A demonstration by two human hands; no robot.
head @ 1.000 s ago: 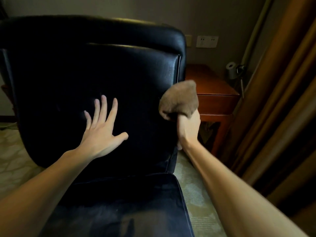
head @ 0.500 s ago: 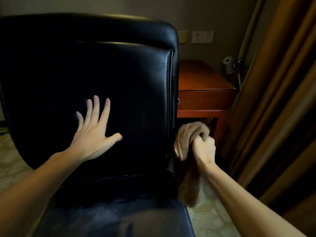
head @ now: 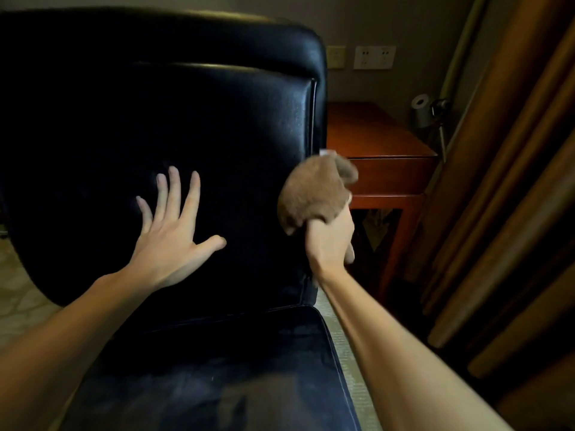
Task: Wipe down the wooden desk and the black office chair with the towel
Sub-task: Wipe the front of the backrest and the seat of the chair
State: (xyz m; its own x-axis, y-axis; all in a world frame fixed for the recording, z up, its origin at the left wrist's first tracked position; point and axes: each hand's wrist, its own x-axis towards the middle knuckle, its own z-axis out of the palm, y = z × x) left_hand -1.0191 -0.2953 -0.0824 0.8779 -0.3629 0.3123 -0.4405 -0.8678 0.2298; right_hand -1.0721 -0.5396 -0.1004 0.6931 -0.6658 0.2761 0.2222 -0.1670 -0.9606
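The black office chair (head: 217,119) fills the left and middle of the view, its backrest facing me and its seat cushion below. My left hand (head: 171,237) lies flat on the backrest with fingers spread. My right hand (head: 329,244) grips a bunched brown towel (head: 314,191) and holds it against the backrest's right edge, about halfway up. The wooden desk (head: 373,135) stands behind the chair on the right, partly hidden by it.
Brown curtains (head: 513,181) hang along the right side, close to the desk. A small grey lamp (head: 423,113) sits at the desk's far corner. Wall sockets (head: 373,57) are on the back wall. Pale patterned floor (head: 15,293) shows left of the chair.
My right hand dropped with the towel down past the chair's right edge half a second ago, then rose again to mid-height on that edge. My left hand stayed flat on the backrest.
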